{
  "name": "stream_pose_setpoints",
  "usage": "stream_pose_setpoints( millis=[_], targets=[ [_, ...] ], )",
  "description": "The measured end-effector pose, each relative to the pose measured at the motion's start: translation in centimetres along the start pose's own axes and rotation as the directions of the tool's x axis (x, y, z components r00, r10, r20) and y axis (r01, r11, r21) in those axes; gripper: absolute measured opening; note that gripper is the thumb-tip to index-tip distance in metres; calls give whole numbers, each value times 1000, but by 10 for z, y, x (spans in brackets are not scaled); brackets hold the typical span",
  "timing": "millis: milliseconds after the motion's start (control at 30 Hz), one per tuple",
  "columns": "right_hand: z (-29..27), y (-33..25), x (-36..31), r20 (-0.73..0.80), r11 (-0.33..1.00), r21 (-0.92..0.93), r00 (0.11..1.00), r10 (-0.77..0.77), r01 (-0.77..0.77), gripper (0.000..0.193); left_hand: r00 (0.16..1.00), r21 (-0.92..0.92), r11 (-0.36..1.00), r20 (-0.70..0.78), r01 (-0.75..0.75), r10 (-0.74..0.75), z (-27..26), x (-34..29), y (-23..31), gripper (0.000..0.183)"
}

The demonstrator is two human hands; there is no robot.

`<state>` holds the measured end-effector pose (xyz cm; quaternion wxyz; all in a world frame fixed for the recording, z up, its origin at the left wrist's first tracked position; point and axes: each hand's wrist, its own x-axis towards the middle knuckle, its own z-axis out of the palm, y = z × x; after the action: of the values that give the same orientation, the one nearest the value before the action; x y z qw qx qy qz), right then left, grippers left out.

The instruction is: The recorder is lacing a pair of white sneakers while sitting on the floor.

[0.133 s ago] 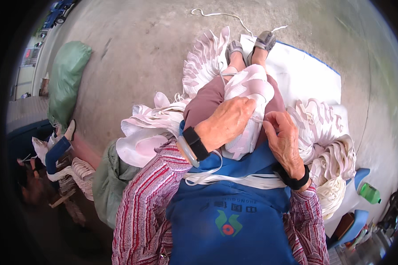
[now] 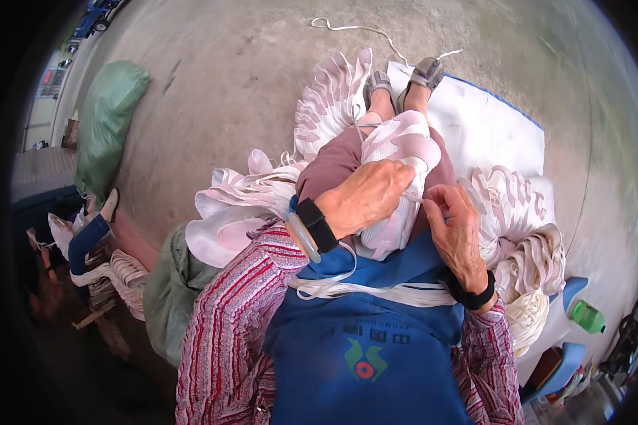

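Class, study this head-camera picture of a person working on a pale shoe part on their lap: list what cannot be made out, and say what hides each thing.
- Head view: the underside of the pale shoe upper is hidden by the left hand.
- Right hand: whatever its pinched fingertips hold is too small to tell.
- Green bottle: distorted near the fisheye rim.
- The person's lap: covered by the blue apron.

A bulging green sack [image 2: 106, 124] lies on the concrete floor [image 2: 227, 78] at the far left; a small green bottle [image 2: 587, 316] lies at the right edge.
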<state>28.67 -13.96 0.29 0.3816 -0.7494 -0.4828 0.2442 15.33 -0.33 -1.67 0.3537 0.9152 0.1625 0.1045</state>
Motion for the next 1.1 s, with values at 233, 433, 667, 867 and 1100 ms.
stream_pose_setpoints(
  millis=[233,433,667,867,1100],
  targets=[
    [-10,-18,3,24,998,-51,999,-34,35,12,998,-135,991,-60,-7,-1,-24,-5,-4,13],
    [16,-26,18,50,981,-42,981,-188,190,10,924,-228,918,-129,326,-360,-48,-30,-8,9],
    [5,-2,9,28,999,-45,1000,-9,10,11,977,-313,939,-113,139,-182,-6,-28,-7,13],
    [-5,21,0,-41,986,-103,990,-138,134,13,999,-122,992,-28,-42,39,-11,-5,-7,13],
    [-12,9,1,-77,983,-116,985,-152,142,16,1000,-69,997,13,19,-18,-11,8,7,12]
  ],
)
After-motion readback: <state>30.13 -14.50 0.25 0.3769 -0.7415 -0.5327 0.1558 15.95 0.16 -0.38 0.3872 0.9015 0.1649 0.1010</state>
